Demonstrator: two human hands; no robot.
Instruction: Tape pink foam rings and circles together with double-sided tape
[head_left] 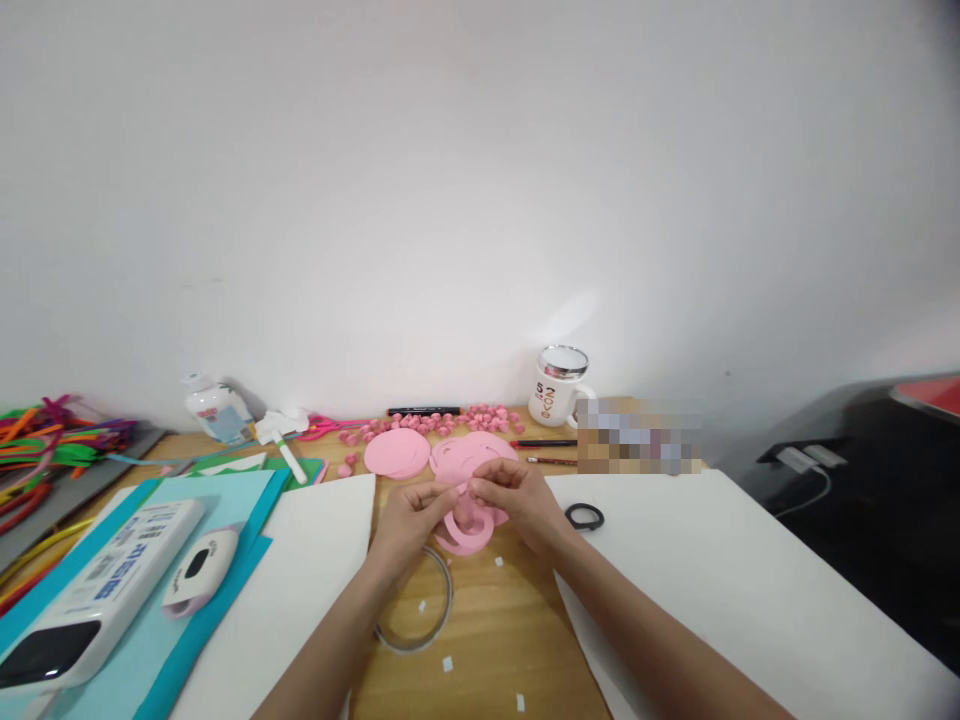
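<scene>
Pinching pink paper (pixel 463 545), the left hand (pixel 407 518) and right hand (pixel 523 497) had fingertips nearly closed. A grey ring (pixel 412 648) lay nearby.

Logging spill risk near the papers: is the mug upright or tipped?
Upright: the white mug has its silver rim at the top and its base down on the wooden table. Cannot tell whether it holds liquid.

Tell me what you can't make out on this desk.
All in the head view:
Pink paper at the fingertips: partly covered by the left hand and right hand.
Grey ring: upper left hidden by the left wrist.
Whatever sits right of the mug: blurred by pixelation.
Small white device: lettering too small to read.
Both forearms: cut off by the bottom edge.
</scene>
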